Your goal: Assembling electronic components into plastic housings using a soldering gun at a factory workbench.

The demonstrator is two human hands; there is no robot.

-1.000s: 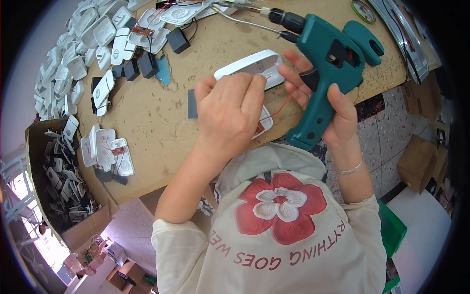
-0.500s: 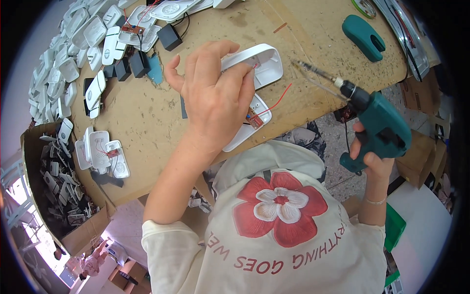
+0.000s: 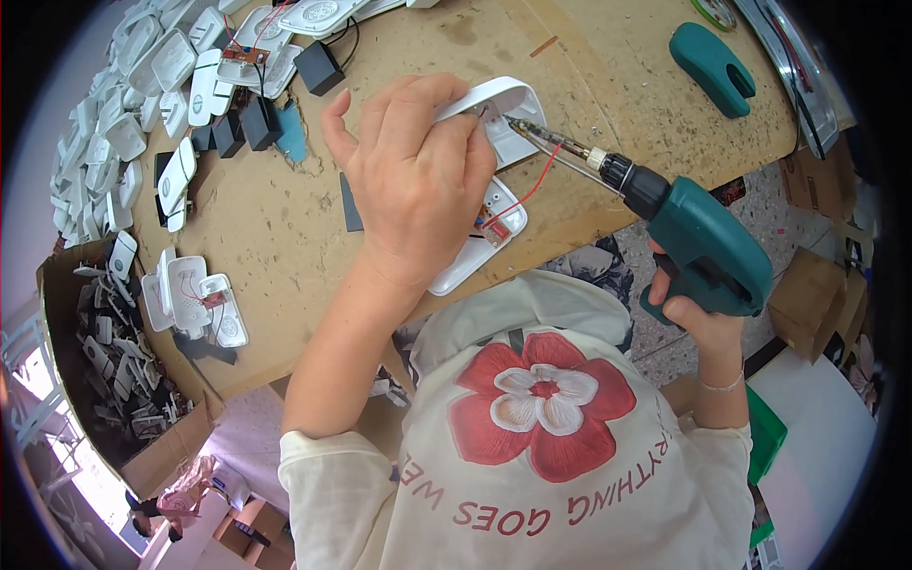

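Observation:
My left hand [image 3: 413, 185] is closed on a white plastic housing [image 3: 521, 98], holding it tilted up off the table with the fingers at its inner side. Below that hand lies another white housing half [image 3: 456, 271], partly hidden, carrying a small reddish circuit board [image 3: 495, 232]. A loose red wire [image 3: 543, 176] curves up from the board. My right hand [image 3: 701, 312] grips the handle of a green soldering gun [image 3: 717, 249]. The gun's tip reaches in at the opening of the raised housing; whether it touches anything there, I cannot tell.
White housings [image 3: 123, 138] are heaped at the far left. Black box-shaped parts [image 3: 258, 123] lie beside them. An opened housing with wires [image 3: 195, 294] sits near a carton of parts [image 3: 114, 361]. A green tool casing [image 3: 711, 71] rests at the far right.
My right hand has moved the soldering gun left, bringing its tip from outside the raised housing to its opening. My left hand still holds the housing, nearly unmoved.

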